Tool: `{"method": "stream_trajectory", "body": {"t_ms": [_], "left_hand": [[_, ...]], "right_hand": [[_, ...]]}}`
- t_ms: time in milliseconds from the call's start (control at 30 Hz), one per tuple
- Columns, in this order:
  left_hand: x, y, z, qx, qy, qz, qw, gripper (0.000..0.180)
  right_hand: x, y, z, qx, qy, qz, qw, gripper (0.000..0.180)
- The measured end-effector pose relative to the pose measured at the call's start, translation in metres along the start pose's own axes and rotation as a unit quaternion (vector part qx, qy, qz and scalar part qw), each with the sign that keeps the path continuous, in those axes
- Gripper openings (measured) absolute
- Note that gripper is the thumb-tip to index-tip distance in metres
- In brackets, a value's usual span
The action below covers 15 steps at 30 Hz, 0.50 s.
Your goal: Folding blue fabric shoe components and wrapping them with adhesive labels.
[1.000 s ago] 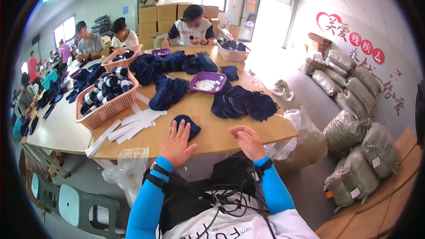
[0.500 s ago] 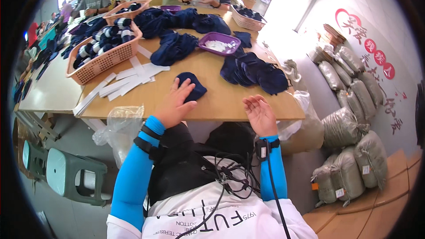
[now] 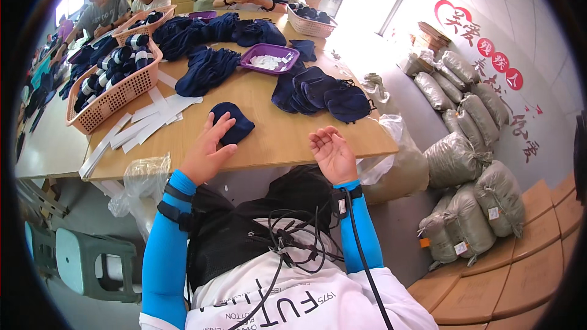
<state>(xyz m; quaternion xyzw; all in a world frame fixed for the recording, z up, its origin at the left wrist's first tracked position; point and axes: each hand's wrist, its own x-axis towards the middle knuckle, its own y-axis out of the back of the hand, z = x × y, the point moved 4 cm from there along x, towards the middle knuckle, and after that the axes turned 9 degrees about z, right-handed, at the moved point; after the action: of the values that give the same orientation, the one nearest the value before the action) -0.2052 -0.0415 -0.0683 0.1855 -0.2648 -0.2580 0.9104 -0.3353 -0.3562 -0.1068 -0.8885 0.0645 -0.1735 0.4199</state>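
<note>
A rounded, folded piece of navy fabric [image 3: 235,124] lies near the front edge of the wooden table [image 3: 275,140]. Over its left side reaches my left hand [image 3: 209,151], fingers spread, fingertips at the fabric; whether they touch it I cannot tell. My right hand [image 3: 334,155] is held at the table's front edge, palm up with loosely curled fingers and nothing in it. Beyond that hand sits an overlapping row of navy fabric pieces [image 3: 318,93], with a cord at its right end. White paper strips [image 3: 147,123] lie scattered left of my left hand.
A purple tray [image 3: 288,67] holds small white pieces. Navy fabric heaps [image 3: 208,68] and a pink basket [image 3: 116,99] of banded navy rolls stand at left. A clear plastic bag [image 3: 144,184] hangs at the front edge, near green stools [image 3: 92,256]. Co-workers sit across the table.
The whole view has shifted, so the table's things sit farther left. My left hand has drawn slightly back from the fabric. My right hand remains palm up, its fingers loosely curled.
</note>
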Motion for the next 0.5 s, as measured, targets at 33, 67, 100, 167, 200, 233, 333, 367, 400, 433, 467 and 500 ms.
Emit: {"method": "stream_trajectory", "body": {"t_ms": [33, 67, 100, 167, 200, 233, 333, 367, 400, 433, 467, 500], "left_hand": [[0.0, 0.002, 0.002, 0.009, -0.004, 0.002, 1.0, 0.065], [-0.001, 0.003, 0.003, 0.017, -0.008, 0.003, 1.0, 0.064], [-0.002, 0.004, 0.002, 0.016, -0.005, 0.007, 1.0, 0.064], [-0.001, 0.003, 0.001, 0.029, -0.01, -0.005, 1.0, 0.065], [-0.002, 0.002, 0.001, 0.025, -0.007, -0.001, 1.0, 0.065], [0.001, -0.001, 0.006, 0.037, -0.015, -0.007, 0.999, 0.065], [0.001, 0.0, 0.002, 0.055, -0.023, 0.003, 0.998, 0.063], [-0.001, 0.002, 0.002, 0.059, -0.033, 0.01, 0.998, 0.061], [-0.002, 0.005, -0.001, 0.059, -0.027, 0.012, 0.998, 0.061], [-0.001, 0.007, -0.002, 0.043, -0.029, 0.02, 0.998, 0.061], [-0.001, 0.008, 0.002, 0.026, -0.034, 0.029, 0.999, 0.062], [-0.001, 0.008, 0.006, 0.029, -0.015, 0.012, 0.999, 0.061]], "right_hand": [[0.0, -0.001, 0.001, 0.003, -0.001, -0.001, 1.0, 0.025], [-0.001, -0.002, 0.002, 0.002, -0.004, -0.002, 1.0, 0.025], [-0.002, -0.003, 0.002, -0.016, -0.002, -0.002, 1.0, 0.027], [-0.009, -0.006, -0.001, -0.04, -0.006, -0.003, 0.999, 0.028], [-0.019, -0.006, -0.005, -0.067, -0.013, -0.003, 0.998, 0.031], [-0.029, -0.011, -0.013, -0.097, -0.016, -0.003, 0.995, 0.033], [-0.063, -0.046, -0.031, -0.241, -0.087, -0.064, 0.964, 0.046], [-0.07, -0.06, -0.043, -0.239, -0.094, -0.067, 0.964, 0.046], [-0.081, -0.077, -0.051, -0.314, -0.162, -0.135, 0.926, 0.05], [-0.096, -0.095, -0.062, -0.385, -0.226, -0.197, 0.873, 0.054], [-0.108, -0.125, -0.082, -0.389, -0.229, -0.192, 0.871, 0.054], [-0.118, -0.149, -0.098, -0.498, -0.23, -0.217, 0.807, 0.055]]}}
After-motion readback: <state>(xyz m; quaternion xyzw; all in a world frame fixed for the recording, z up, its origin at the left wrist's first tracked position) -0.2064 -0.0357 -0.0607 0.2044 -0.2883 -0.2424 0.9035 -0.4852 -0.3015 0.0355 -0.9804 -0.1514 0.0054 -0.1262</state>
